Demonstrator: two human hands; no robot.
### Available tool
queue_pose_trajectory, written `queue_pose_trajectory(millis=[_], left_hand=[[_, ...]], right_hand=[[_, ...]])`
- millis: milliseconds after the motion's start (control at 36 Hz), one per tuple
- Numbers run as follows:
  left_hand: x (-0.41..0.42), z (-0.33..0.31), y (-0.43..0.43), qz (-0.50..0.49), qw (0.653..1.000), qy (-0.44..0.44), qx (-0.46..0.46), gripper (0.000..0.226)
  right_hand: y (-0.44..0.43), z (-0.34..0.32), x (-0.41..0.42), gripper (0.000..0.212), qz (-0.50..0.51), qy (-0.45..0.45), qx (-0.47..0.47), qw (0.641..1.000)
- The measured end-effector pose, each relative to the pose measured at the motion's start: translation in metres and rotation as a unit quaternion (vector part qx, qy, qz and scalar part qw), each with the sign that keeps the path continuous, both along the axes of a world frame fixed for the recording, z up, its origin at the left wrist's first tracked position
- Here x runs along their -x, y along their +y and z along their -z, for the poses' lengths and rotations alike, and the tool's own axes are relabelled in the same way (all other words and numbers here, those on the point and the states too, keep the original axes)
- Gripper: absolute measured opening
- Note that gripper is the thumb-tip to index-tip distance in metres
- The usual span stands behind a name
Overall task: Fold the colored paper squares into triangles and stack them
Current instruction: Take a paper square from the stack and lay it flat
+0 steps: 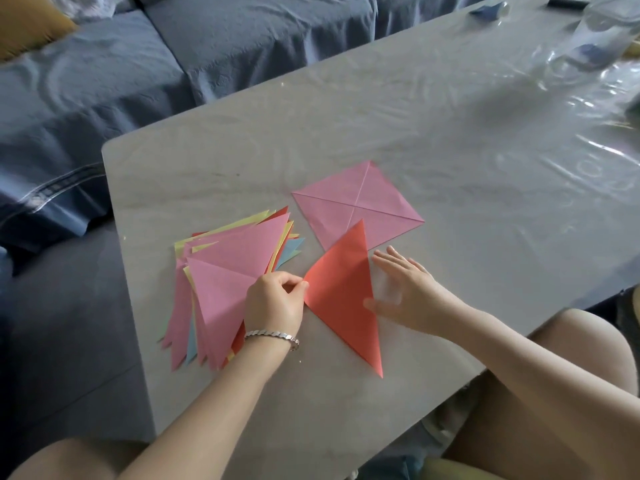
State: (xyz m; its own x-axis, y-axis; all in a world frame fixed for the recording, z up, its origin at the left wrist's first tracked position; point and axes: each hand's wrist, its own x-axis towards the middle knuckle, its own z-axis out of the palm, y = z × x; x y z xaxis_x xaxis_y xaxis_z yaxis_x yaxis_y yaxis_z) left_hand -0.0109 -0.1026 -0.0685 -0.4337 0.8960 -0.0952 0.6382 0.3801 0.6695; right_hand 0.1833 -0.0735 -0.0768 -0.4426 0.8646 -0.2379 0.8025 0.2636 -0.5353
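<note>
Fingers point(293, 283) of left hand point(273, 303) curled; thumb and forefinger pinch the left corner of the red triangle point(343, 296). Bracelet point(273, 336) on that wrist. Right hand point(405, 289) slack and flat, fingers point(389, 260) straight and slightly spread, holding nothing. It sits at the triangle's long right edge, thumb overlapping the paper. The hand is blurred, so cannot tell if the palm presses down. Red triangle lies flat on the table point(450, 133) between the two hands, one point toward the person, one point away. Just left of it, under the left wrist, a loose stack point(221, 271) of folded triangles: pink on top, with yellow, blue and red edges fanning out below. Stack and red triangle near each other; contact hidden by the left hand. Beyond, a pink square point(360, 199) lies unfolded, two diagonal creases crossing at its middle; the red triangle's far tip overlaps its near edge. Table grey, under a clear wrinkled cover. Blue sofa point(104, 81) past the left edge. Far right corner: clear containers point(595, 32), too blurred to identify.
</note>
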Motion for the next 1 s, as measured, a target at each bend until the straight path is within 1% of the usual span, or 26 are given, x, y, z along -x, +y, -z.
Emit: queue_pose_trajectory(millis=[56,139,194,278,306,417,500,556,583,694,722,778,833,861,889,944,972,1000], left_hand=[[0.0,-0.001,0.0,-0.001,1.0,-0.002,0.002,0.007],[0.001,-0.001,0.001,-0.002,1.0,-0.001,0.009,0.007],[0.001,-0.001,0.001,0.0,1.0,-0.003,0.006,0.007],[0.002,0.001,0.001,0.0,1.0,-0.004,0.001,0.006],[0.002,0.002,0.001,0.0,1.0,-0.002,0.002,0.006],[0.002,0.003,0.001,-0.003,1.0,-0.001,0.004,0.006],[0.002,0.004,0.002,-0.006,1.0,0.003,0.006,0.005],[0.003,0.004,0.002,-0.007,1.0,0.003,0.007,0.005],[0.003,0.005,0.002,-0.006,1.0,0.001,0.008,0.005],[0.004,-0.002,0.001,0.008,1.0,-0.013,-0.012,0.005],[0.005,-0.007,0.001,0.013,0.999,-0.017,-0.031,0.005],[0.01,-0.024,0.001,0.02,0.996,-0.011,-0.091,0.006],[0.019,-0.044,-0.001,0.017,0.987,0.015,-0.162,0.007],[0.027,-0.053,-0.001,0.015,0.981,0.03,-0.191,0.007],[0.036,-0.06,-0.001,0.011,0.976,0.044,-0.213,0.009],[0.059,-0.069,0.002,-0.003,0.971,0.064,-0.229,0.011],[0.071,-0.069,0.005,-0.014,0.972,0.074,-0.224,0.011],[0.083,-0.068,0.008,-0.022,0.974,0.084,-0.21,0.012]], right_hand=[[0.005,0.002,0.007,0.071,0.012,0.007,-0.013,1.0],[0.007,0.009,0.011,0.075,-0.045,-0.072,-0.048,0.995],[0.007,0.011,0.008,0.085,-0.077,-0.101,-0.053,0.991],[0.002,0.012,0.002,0.115,-0.1,-0.112,-0.044,0.988],[-0.001,0.013,0.0,0.121,-0.108,-0.115,-0.045,0.987],[-0.014,0.014,-0.004,0.134,-0.142,-0.124,-0.046,0.981],[-0.022,0.014,-0.006,0.136,-0.161,-0.13,-0.05,0.977],[-0.025,0.015,-0.007,0.143,-0.173,-0.136,-0.046,0.974],[-0.026,0.016,-0.007,0.143,-0.177,-0.143,-0.046,0.973],[-0.026,0.013,-0.007,0.135,-0.203,-0.15,-0.04,0.967],[-0.025,0.011,-0.007,0.131,-0.209,-0.138,-0.032,0.968],[-0.021,0.006,-0.009,0.117,-0.199,-0.079,-0.023,0.977],[-0.016,0.006,-0.011,0.103,-0.144,-0.002,-0.031,0.989],[-0.013,0.008,-0.012,0.092,-0.107,0.029,-0.046,0.993],[-0.008,0.009,-0.013,0.076,-0.066,0.049,-0.068,0.994],[0.003,0.01,-0.011,0.042,0.01,0.062,-0.111,0.992],[0.01,0.009,-0.009,0.033,0.045,0.061,-0.126,0.989],[0.018,0.007,-0.007,0.029,0.075,0.058,-0.132,0.987]])
